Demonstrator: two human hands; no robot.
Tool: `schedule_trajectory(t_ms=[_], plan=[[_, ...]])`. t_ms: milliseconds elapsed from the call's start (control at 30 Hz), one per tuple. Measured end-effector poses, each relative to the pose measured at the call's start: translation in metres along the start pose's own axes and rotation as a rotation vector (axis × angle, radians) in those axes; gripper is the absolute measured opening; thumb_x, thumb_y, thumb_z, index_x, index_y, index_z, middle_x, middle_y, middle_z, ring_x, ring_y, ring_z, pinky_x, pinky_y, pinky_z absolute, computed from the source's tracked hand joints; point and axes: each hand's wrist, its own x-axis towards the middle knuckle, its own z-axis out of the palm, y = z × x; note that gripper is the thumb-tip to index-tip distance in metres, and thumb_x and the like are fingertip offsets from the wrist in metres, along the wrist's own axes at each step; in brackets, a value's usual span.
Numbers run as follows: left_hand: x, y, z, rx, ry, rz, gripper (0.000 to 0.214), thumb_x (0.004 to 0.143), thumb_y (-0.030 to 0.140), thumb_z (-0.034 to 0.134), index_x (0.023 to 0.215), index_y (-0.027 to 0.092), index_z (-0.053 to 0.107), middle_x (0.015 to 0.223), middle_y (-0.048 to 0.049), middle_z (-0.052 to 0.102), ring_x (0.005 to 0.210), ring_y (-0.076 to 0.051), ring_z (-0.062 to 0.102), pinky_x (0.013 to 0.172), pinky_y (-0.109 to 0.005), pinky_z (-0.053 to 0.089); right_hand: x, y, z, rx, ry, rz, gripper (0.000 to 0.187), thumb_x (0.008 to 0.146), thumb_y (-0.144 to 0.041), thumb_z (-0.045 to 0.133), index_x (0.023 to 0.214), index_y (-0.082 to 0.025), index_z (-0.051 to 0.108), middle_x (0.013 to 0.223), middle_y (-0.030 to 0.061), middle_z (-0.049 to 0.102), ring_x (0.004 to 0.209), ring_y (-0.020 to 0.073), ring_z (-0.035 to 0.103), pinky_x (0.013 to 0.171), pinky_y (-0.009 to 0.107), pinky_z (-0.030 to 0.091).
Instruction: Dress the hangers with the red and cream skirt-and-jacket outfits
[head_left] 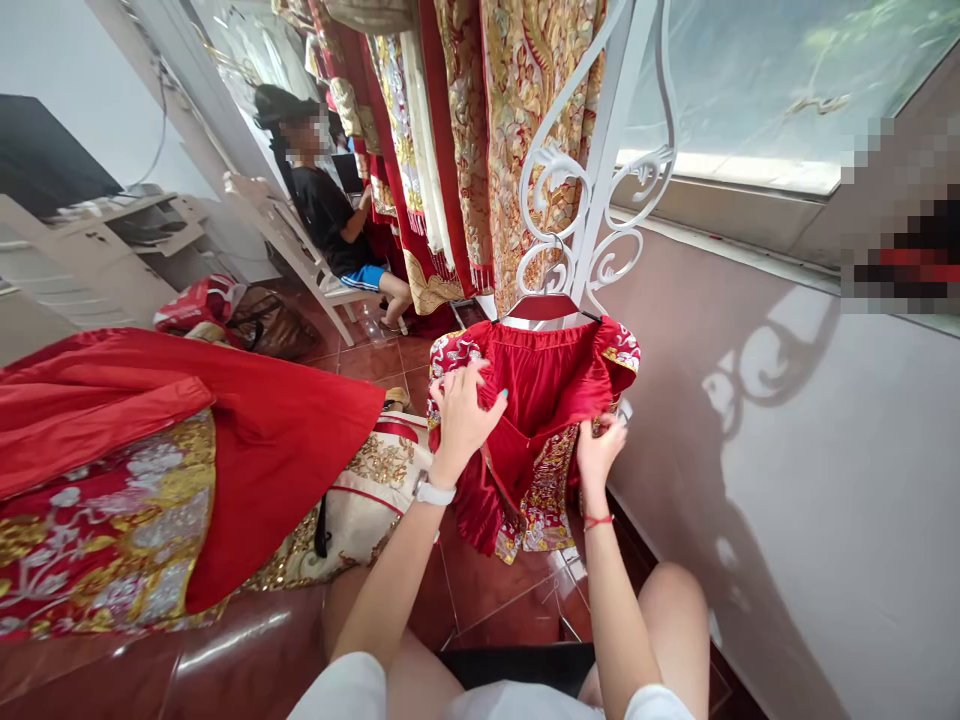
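A red satin garment [536, 365] with gold and silver embroidery hangs in front of me from a hanger [547, 297]; its gathered edge is at the top and part of it is folded open. My left hand [466, 418] lies at the garment's left side, fingers spread and bent, wearing a white-strapped watch on the wrist. At the lower right edge of the red cloth, my right hand [600, 452] pinches the fabric between thumb and fingers. A red string circles that wrist.
Several embroidered garments [532, 130] hang behind, beside a white scrolled metal stand [600, 150]. Another person [326, 205] sits on a white chair [274, 235]. Red clothing [292, 430] is spread at left over a cream and gold piece [367, 510]. A wall [840, 450] borders the right.
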Motion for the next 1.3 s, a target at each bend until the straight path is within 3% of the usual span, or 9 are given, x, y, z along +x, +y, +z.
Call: schedule_trajectory(t_ms=[100,200,433,600,733,833,1000,1133,1300], plan=[[0.023,0.024,0.026,0.08,0.221,-0.263,0.084,0.078,0.039,0.076,0.148,0.011,0.039,0.15,-0.0255,0.044,0.142,-0.041,0.038,0.116,-0.06,0.029,0.042,-0.06,0.015,-0.302,0.21,-0.311,0.105,0.065,-0.046,0.074,0.154,-0.015,0.028,0.16,0.0239,0.028,0.149,0.0396,0.024,0.119,0.057,0.023],[0.045,0.033,0.049,0.099,0.239,-0.343,0.079,0.082,0.024,0.069,0.151,0.012,0.034,0.163,-0.0269,0.023,0.155,-0.042,0.017,0.119,-0.067,0.02,0.072,-0.105,0.028,-0.343,0.096,-0.17,0.115,0.066,-0.04,0.074,0.161,-0.022,0.013,0.168,0.0232,0.002,0.153,0.0485,0.007,0.115,0.071,0.017],[0.057,-0.013,0.018,-0.077,0.229,-0.259,0.064,0.084,-0.003,0.043,0.143,0.02,0.05,0.146,-0.0138,0.054,0.141,-0.029,0.047,0.118,-0.053,0.037,0.092,-0.122,0.017,-0.427,-0.096,-0.057,0.097,0.081,-0.037,0.07,0.162,-0.026,0.018,0.168,0.0198,-0.008,0.152,0.0486,0.0,0.114,0.075,0.008],[0.103,-0.069,-0.019,-0.436,-0.072,-0.241,0.038,0.082,-0.005,0.045,0.111,0.008,0.067,0.107,-0.0095,0.072,0.104,-0.017,0.061,0.11,-0.042,0.046,0.123,-0.118,-0.005,-0.558,-0.102,-0.208,0.049,0.096,-0.021,0.043,0.144,-0.018,0.05,0.149,0.0189,0.043,0.145,0.0354,0.028,0.12,0.067,0.009],[0.107,-0.109,-0.025,-0.607,-0.39,-0.405,0.047,0.069,-0.009,0.043,0.105,0.009,0.068,0.076,-0.0022,0.068,0.066,-0.013,0.059,0.076,-0.032,0.059,0.169,-0.109,-0.051,-0.381,-0.726,-0.054,0.041,0.082,-0.019,0.059,0.122,-0.024,0.063,0.114,0.0068,0.067,0.106,0.0203,0.06,0.108,0.042,0.044],[0.059,-0.127,-0.014,-0.708,-0.465,-0.525,0.058,0.061,-0.005,0.046,0.113,0.015,0.064,0.079,0.0004,0.065,0.058,-0.012,0.056,0.061,-0.027,0.056,0.17,-0.08,-0.075,-0.312,-0.985,0.085,0.035,0.068,-0.02,0.065,0.103,-0.019,0.068,0.089,0.0046,0.069,0.076,0.0158,0.061,0.08,0.033,0.054],[-0.076,-0.135,-0.003,-0.659,-0.518,-0.312,0.058,0.056,0.001,0.044,0.107,0.02,0.064,0.111,-0.0052,0.07,0.099,-0.019,0.067,0.093,-0.036,0.058,0.096,0.005,-0.092,-0.301,-0.692,0.162,0.025,0.061,-0.033,0.06,0.081,-0.019,0.063,0.067,0.0028,0.065,0.058,0.0154,0.054,0.055,0.028,0.045],[-0.172,-0.123,-0.017,-0.388,-0.668,-0.089,0.055,0.062,-0.004,0.039,0.099,0.023,0.07,0.152,-0.0045,0.051,0.144,-0.02,0.045,0.122,-0.043,0.035,0.02,0.062,-0.116,-0.368,-0.63,0.021,0.032,0.063,-0.037,0.059,0.088,-0.017,0.065,0.084,0.0061,0.072,0.076,0.0217,0.063,0.071,0.034,0.051],[-0.247,-0.099,-0.028,-0.178,-0.909,0.222,0.048,0.073,-0.007,0.048,0.089,0.029,0.076,0.156,0.0015,0.047,0.148,-0.022,0.04,0.122,-0.045,0.035,-0.055,0.093,-0.152,-0.584,-0.539,-0.187,0.029,0.075,-0.041,0.054,0.089,-0.019,0.066,0.094,0.0107,0.072,0.089,0.0286,0.065,0.087,0.044,0.049]])
